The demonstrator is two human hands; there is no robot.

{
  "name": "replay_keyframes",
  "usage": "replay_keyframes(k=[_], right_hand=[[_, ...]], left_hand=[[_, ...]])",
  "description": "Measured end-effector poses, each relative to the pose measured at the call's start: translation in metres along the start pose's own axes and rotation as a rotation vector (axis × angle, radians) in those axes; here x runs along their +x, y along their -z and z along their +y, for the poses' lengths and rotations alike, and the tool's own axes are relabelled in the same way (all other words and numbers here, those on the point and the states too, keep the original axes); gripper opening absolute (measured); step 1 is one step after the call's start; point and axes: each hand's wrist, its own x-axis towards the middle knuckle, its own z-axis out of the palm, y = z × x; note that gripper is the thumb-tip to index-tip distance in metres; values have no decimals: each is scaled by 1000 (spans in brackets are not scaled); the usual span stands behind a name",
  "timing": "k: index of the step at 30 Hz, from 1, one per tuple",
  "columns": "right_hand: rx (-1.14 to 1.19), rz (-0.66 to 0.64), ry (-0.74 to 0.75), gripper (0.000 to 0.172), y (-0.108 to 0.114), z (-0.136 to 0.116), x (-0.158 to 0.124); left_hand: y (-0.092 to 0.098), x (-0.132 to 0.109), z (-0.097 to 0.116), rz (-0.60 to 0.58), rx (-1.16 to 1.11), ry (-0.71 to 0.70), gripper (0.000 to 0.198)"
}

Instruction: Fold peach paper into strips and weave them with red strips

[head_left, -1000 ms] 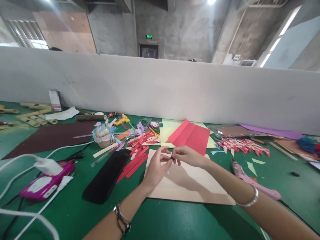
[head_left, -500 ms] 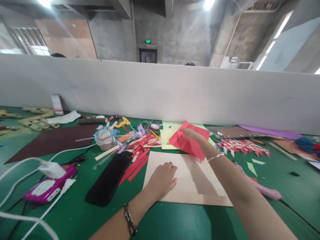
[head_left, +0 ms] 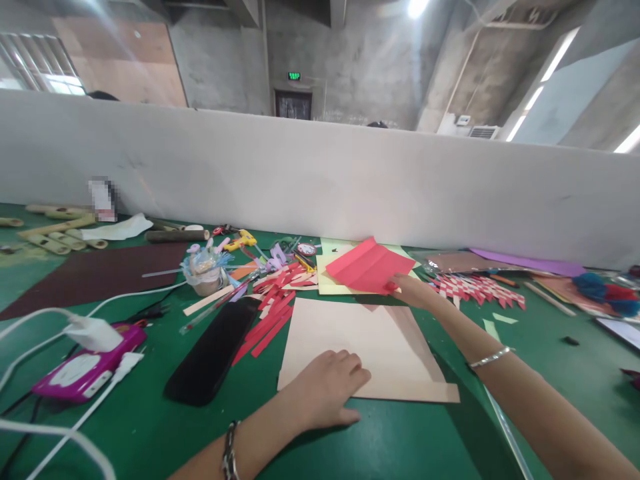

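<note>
Head view looks down on a green table [head_left: 400, 447] with a white partition wall [head_left: 320, 180] along its far side; at the far left lie some bamboo pieces [head_left: 55, 237] and a large dark brown sheet [head_left: 95, 273]; near the left edge a pink device [head_left: 83, 367] sits with a white charger [head_left: 93, 331] and white cables on it; to its right a long black pad [head_left: 213, 350] lies at an angle; behind it stands a small cup [head_left: 205, 270] full of craft bits, and next to it red paper strips [head_left: 273, 303] are scattered, with a yellow tool [head_left: 240, 240] further back.

Toward the middle, the left hand [head_left: 327, 390] rests palm down, fingers spread flat, on the near edge of a beige sheet [head_left: 350, 333]; it presses the sheet and grips nothing; a bracelet is on the left wrist.

Just behind the beige sheet lies a pale yellow paper [head_left: 333, 283], and on it a creased red paper [head_left: 367, 267], its near right corner lifted a little from the table; the right hand [head_left: 413, 290] reaches forward and pinches this corner between thumb and fingers, the other fingers are curled; a silver bangle [head_left: 493, 358] is on the right forearm.

To the right a red and white woven piece [head_left: 477, 290] lies near the hand, then a purple sheet [head_left: 530, 263] by the wall, and blue and red fluffy balls [head_left: 600, 290] at the far right.
</note>
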Motion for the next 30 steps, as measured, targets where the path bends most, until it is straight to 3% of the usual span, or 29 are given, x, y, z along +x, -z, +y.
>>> replay_keyframes(k=[10,14,19,24,30], right_hand=[[108,35,208,46,0,-51,25],[73,54,107,32,-3,-62,43],[40,50,-34,30,6,-63,62],[27,-11,15,31,11,-65,53],[-22,-32,-103,31,10,-67,40]], left_hand=[[-9,1,-9,35,-39,35,36],[-11,1,-10,56,-48,38,31],[-13,2,-11,64,-38,44,31],[-11,2,-8,41,22,31,33],[-13,7,0,16,210,35,23]])
